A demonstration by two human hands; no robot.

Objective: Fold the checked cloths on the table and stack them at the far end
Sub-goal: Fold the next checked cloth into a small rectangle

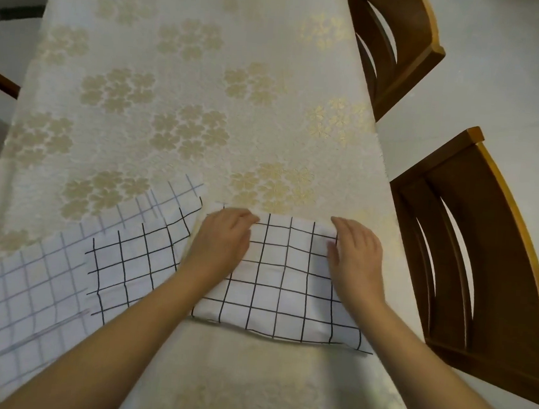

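You are looking down at a table (187, 78) wearing a cream cloth with gold flowers; two wooden chairs (483, 253) are standing on pale floor (511, 104).

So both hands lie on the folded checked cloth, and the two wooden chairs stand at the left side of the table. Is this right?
Not quite. The head view shows both chairs at the right side of the table. The rest holds: left hand and right hand lie on the folded checked cloth.
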